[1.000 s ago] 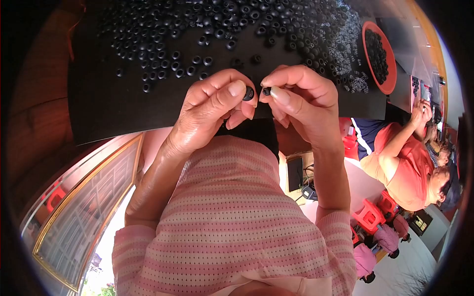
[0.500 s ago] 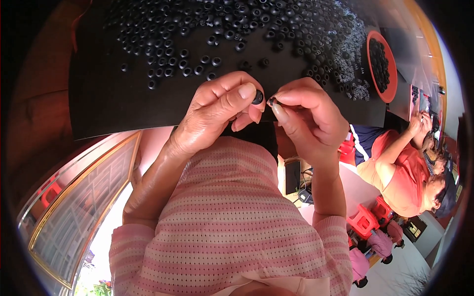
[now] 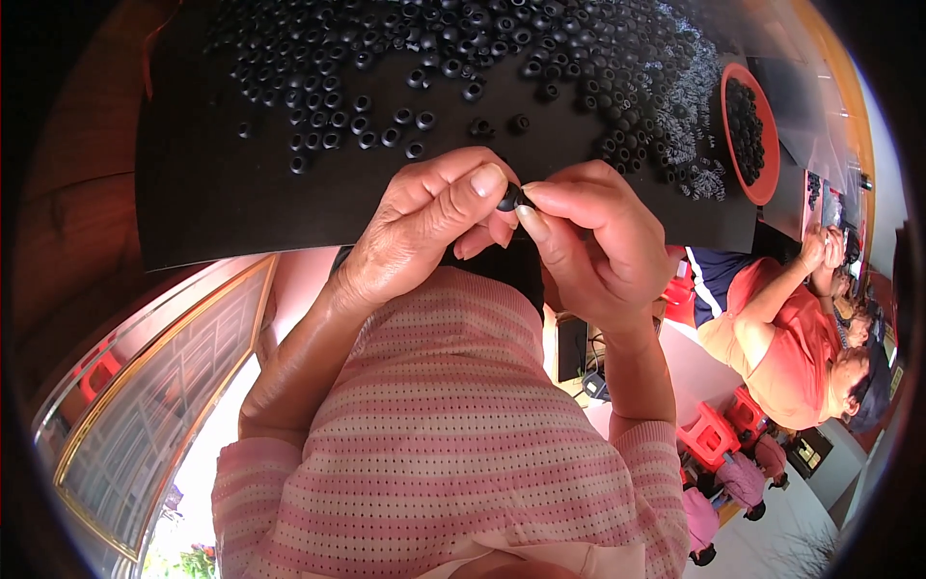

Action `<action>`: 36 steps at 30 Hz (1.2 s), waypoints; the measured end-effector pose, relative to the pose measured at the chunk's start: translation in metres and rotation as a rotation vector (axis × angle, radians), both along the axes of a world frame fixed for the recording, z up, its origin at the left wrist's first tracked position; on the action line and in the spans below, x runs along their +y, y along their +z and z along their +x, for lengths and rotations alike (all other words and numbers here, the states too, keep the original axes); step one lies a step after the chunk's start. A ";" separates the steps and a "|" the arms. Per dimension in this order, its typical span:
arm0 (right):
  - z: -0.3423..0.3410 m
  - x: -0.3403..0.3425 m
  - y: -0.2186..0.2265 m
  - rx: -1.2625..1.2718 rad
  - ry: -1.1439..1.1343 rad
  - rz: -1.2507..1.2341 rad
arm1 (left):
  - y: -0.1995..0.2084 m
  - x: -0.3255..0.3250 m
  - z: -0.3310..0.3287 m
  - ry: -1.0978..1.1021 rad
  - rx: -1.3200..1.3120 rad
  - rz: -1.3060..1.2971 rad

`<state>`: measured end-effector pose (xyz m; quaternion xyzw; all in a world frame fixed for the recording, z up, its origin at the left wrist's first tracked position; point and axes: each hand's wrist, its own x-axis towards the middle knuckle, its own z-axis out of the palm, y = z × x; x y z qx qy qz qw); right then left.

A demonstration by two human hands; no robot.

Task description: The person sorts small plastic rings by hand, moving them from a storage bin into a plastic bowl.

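My left hand and my right hand meet over the near edge of a black table. Both pinch one small black rubber ring between thumbs and fingertips. Most of the ring is hidden by the fingers. Just beyond the hands, several loose black rings lie scattered across the table.
A dense heap of black rings lies at the right of the table. A red round dish filled with black parts sits beside it. Another person in a red shirt works at the right. Red and pink stools stand below.
Both hands stay pinched together on the ring. The view has shifted slightly, so the hands sit a little lower over the table edge.
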<state>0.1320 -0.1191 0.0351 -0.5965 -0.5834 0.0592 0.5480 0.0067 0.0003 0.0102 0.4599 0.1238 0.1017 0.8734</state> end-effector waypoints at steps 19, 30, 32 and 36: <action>-0.008 -0.001 -0.016 -0.317 -0.081 0.126 | -0.006 0.001 -0.001 -0.014 0.045 0.058; -0.013 -0.008 -0.016 -0.201 -0.132 0.028 | -0.008 0.000 0.000 0.007 -0.025 0.149; -0.013 -0.009 -0.019 -0.226 -0.105 0.046 | -0.007 0.000 0.000 0.009 -0.039 0.157; -0.015 -0.008 -0.011 -0.205 -0.141 0.000 | -0.003 0.002 0.000 0.001 0.004 0.170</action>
